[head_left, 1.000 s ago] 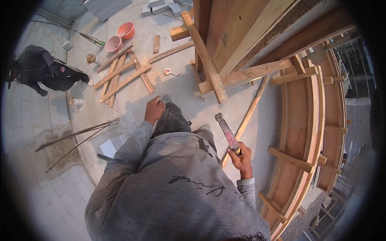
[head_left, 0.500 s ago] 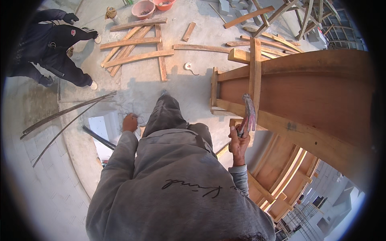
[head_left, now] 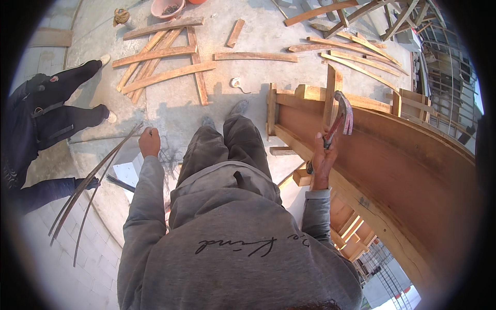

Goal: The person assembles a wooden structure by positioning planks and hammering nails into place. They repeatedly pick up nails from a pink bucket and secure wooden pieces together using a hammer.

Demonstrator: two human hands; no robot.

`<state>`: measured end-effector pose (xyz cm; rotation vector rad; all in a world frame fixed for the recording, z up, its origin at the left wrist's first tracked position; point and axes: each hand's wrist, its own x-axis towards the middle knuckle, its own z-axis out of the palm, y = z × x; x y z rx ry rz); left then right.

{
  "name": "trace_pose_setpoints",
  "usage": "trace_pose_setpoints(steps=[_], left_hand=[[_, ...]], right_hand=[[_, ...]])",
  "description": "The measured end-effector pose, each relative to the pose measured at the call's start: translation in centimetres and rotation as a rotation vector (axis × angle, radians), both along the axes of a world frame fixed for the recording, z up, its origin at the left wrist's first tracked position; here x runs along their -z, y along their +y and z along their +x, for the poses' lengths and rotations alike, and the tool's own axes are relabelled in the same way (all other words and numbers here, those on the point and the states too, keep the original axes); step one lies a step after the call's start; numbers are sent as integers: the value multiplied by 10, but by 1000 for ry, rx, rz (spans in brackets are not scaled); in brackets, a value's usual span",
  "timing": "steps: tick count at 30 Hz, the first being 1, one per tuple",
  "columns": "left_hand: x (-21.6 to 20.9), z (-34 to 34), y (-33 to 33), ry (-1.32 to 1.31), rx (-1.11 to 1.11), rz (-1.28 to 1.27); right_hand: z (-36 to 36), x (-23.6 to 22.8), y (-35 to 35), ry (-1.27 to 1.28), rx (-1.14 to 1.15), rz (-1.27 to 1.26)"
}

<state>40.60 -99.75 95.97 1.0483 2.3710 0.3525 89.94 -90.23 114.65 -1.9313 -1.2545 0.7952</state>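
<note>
In my right hand (head_left: 323, 163) is a claw hammer (head_left: 339, 124), gripped by its handle with the reddish, worn head up. The hammer is in front of an upright wooden batten (head_left: 332, 93) on a long wooden formwork box (head_left: 382, 150); I cannot tell whether they touch. My left hand (head_left: 149, 142) is closed, knuckles up, over the floor at my left. Whatever it holds, if anything, is too small to name. A tangle of thin dark wire (head_left: 168, 157) shows just beside that wrist.
At left a co-worker in dark clothes (head_left: 67, 124) has a gloved hand (head_left: 89, 184) at long dark rods (head_left: 98, 173). Timber strips (head_left: 155, 56) lie crossed ahead, with a tape measure (head_left: 236, 82) nearby. A pink basin (head_left: 168, 9) stands farther off. More planks (head_left: 361, 51) lie at far right.
My right hand has raised the hammer farther forward and right. My left hand has moved forward and left. The view has shifted, and the co-worker's arm now reaches to the dark rods.
</note>
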Motion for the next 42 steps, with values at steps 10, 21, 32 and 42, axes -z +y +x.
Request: trace_pose_setpoints(steps=[10,21,32,42], left_hand=[[77,79,198,-173,144,-121],[443,164,546,5,634,-352],[818,213,584,192,747,-411],[971,324,677,238,1193,-320]], right_hand=[[72,109,245,-135,-104,78],[84,240,390,-275,233,-130],[101,416,384,-644,621,-135],[126,444,399,-588,727,-188]])
